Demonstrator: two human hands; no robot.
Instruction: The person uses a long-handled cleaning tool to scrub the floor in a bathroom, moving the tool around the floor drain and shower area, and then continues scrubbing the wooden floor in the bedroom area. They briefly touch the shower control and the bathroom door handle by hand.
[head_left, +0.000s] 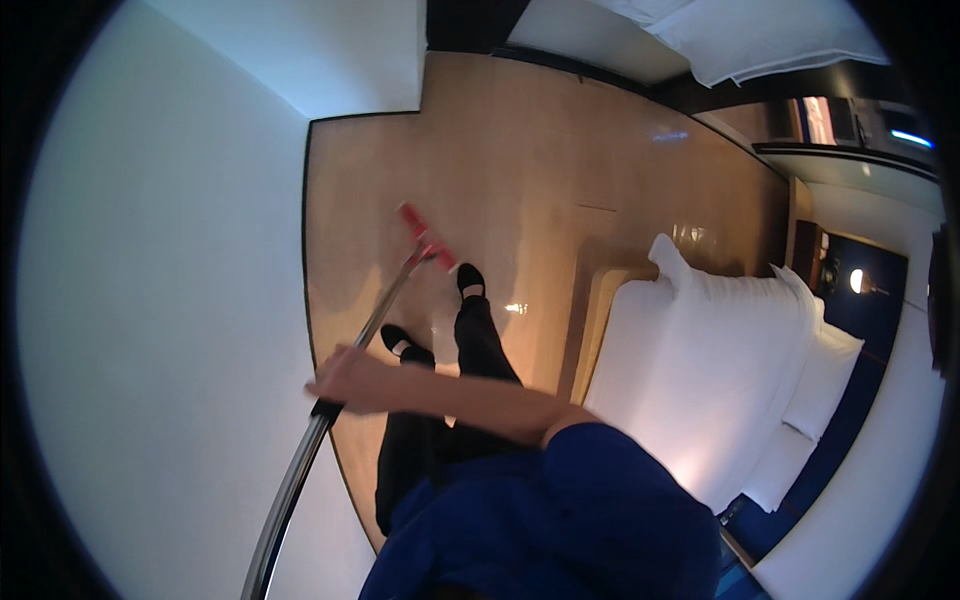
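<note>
My right hand, its forearm crossing in front of my body from the right, is wrapped around the pole of a floor mop. The pole is shiny metal with a black section just under the hand, and it slants from the lower left up to the floor ahead. At its far end a narrow red mop head lies on the wood floor, close to the toe of my right black shoe. The pole's upper end runs out of the picture at the bottom. My left hand does not show.
A pale wall rises along my left, with a dark skirting at the floor. The light wood floor stretches ahead. On my right stands a bed with white bedding. A lit lamp glows beyond it; white fabric shows at the far right.
</note>
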